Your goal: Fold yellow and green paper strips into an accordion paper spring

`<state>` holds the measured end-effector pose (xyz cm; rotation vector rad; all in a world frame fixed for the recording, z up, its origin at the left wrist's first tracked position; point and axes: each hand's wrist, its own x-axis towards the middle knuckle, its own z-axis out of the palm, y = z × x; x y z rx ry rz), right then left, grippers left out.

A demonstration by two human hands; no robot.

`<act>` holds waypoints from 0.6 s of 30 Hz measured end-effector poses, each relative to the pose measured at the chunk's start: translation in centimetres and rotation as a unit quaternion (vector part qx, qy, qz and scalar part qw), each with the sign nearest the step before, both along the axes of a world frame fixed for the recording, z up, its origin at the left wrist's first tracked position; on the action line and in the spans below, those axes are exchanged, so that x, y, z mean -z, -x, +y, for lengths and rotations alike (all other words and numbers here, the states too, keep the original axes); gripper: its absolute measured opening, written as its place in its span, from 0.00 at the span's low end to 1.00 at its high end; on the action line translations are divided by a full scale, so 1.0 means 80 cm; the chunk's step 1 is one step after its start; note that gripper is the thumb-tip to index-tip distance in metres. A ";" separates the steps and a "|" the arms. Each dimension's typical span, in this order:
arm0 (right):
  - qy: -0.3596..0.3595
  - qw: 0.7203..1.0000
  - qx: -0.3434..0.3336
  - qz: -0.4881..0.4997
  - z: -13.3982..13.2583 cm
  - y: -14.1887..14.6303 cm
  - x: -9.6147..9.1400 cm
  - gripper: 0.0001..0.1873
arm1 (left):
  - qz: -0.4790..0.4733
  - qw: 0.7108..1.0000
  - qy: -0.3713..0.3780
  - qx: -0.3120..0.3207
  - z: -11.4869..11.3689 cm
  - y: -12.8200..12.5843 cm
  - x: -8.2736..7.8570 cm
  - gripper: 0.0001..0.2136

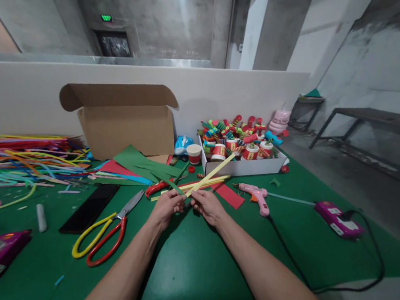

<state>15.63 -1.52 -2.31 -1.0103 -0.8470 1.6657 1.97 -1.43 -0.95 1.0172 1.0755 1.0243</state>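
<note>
Left hand (166, 206) pinched on one green strip (169, 184), right hand (208, 206) on one yellow strip (212, 173), beside one glue gun (257, 195).

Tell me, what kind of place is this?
Probably a craft workshop in a bare concrete building. Heaps of pipe cleaners lie on the green table, near scissors and a glue gun, and the left hand and right hand pinch paper strips.

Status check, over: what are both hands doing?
Left hand pinches green paper strip. Right hand pinches yellow paper strip. Scissors lie left, glue gun right.
</note>
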 end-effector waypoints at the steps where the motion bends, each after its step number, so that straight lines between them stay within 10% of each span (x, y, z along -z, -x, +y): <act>1: 0.003 1.000 0.005 0.002 0.000 0.000 -0.001 0.17 | 0.005 1.000 -0.003 0.000 0.000 0.000 0.000 0.13; 18: 0.032 0.999 0.043 -0.005 0.001 -0.004 -0.013 0.24 | 0.040 0.999 -0.023 -0.012 0.000 0.000 0.001 0.13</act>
